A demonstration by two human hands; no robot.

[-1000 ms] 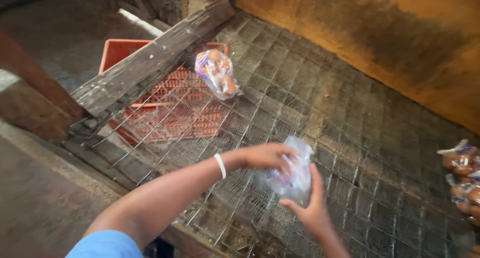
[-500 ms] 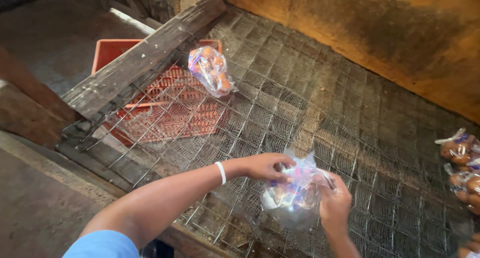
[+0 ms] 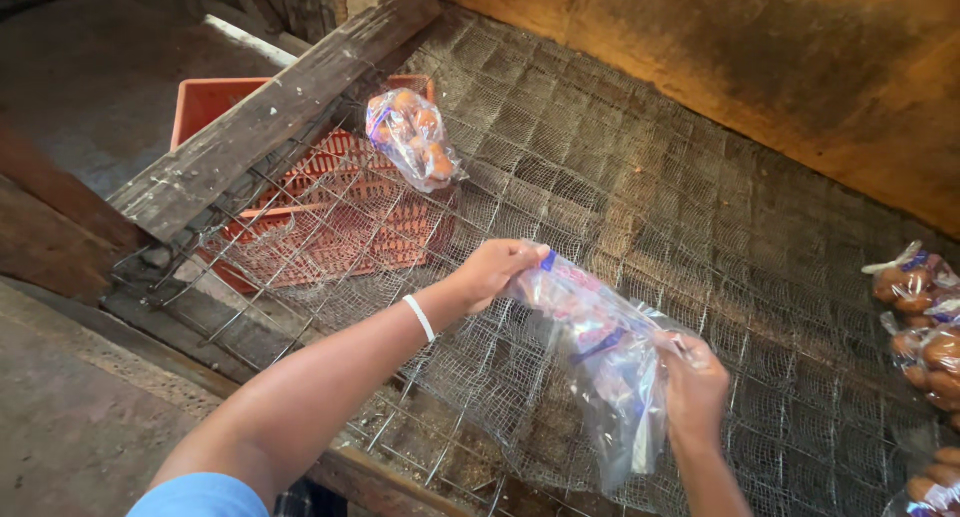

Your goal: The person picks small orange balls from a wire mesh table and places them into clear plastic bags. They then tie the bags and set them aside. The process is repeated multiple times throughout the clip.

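A clear plastic bag (image 3: 600, 367) is held stretched above the wire mesh (image 3: 650, 177), pinched closed at its ends by the left hand (image 3: 497, 270) and right hand (image 3: 693, 389). Its contents are hard to make out; it seems empty. Filled bags (image 3: 925, 317) right of it are cut off by the frame edge.

Left hand (image 3: 492, 270) extended forward, right hand (image 3: 695, 389) nearer, both grips pinched closed.

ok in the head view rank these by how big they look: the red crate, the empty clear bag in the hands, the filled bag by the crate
1. red crate, partly hidden by the plank
2. empty clear bag; nearer the camera, so unsure
3. filled bag
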